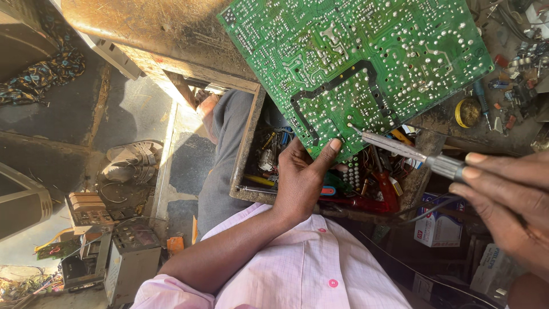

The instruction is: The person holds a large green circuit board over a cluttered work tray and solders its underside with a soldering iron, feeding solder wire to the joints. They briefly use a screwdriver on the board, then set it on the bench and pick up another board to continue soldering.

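The fingers of my left hand (298, 178) are closed on the lower edge of the green circuit board (354, 68): the thumb lies flat on the solder side, and the other fingers go behind the board, where I cannot see them. The board is tilted, with its solder side turned up to me, and it hangs above an open wooden drawer (247, 143) that is full of small tools and parts, among them a red-handled tool (384, 191). The fingers of my right hand (506, 197) are pressed together around the handle of a soldering iron (409, 151), near its metal part. The thin tip of the iron touches the board close to its lower edge, just beside my left thumb. The upper part of the board lies over a worn wooden workbench (154, 28). On the bench, to the right of the board, I see a small yellow round tin (468, 112) and many loose little components. Below the hands is my pink shirt (303, 269) with buttons. On the floor at the left lie a pair of sandals (130, 161) and some old electronic devices (108, 252).
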`<act>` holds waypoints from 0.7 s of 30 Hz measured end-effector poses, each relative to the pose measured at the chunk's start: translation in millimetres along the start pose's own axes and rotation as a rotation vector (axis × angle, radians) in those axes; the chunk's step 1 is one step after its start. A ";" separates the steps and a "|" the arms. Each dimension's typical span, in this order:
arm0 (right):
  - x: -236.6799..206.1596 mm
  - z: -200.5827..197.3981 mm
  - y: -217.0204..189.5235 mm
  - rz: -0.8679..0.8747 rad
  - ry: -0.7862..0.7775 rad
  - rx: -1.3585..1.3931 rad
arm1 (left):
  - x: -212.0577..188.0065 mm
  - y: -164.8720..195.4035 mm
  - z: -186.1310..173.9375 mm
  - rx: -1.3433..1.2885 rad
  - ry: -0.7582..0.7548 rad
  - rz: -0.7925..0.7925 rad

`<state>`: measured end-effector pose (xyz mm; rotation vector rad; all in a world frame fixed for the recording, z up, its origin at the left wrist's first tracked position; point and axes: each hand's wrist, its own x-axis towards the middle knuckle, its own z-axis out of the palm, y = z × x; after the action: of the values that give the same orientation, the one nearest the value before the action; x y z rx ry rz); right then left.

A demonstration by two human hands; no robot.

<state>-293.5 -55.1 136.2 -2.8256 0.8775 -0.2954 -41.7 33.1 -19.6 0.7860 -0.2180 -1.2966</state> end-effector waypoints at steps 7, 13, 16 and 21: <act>-9.2 6.1 1.5 0.095 -0.004 0.074 | 1.6 -3.1 -1.6 -0.003 0.000 -0.006; -17.2 2.9 49.1 0.298 -0.069 0.073 | 1.0 -1.1 -5.8 0.079 -0.019 -0.005; -12.4 4.7 75.3 0.374 -0.091 0.128 | 1.2 -1.8 -7.0 0.122 -0.019 0.034; -5.5 10.0 95.1 0.550 -0.034 0.353 | 3.3 -3.8 -9.3 0.109 -0.044 0.050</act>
<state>-346.9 -128.2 105.1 -2.1617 1.3854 -0.2861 -38.5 33.6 -29.6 0.8401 -0.3439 -1.2634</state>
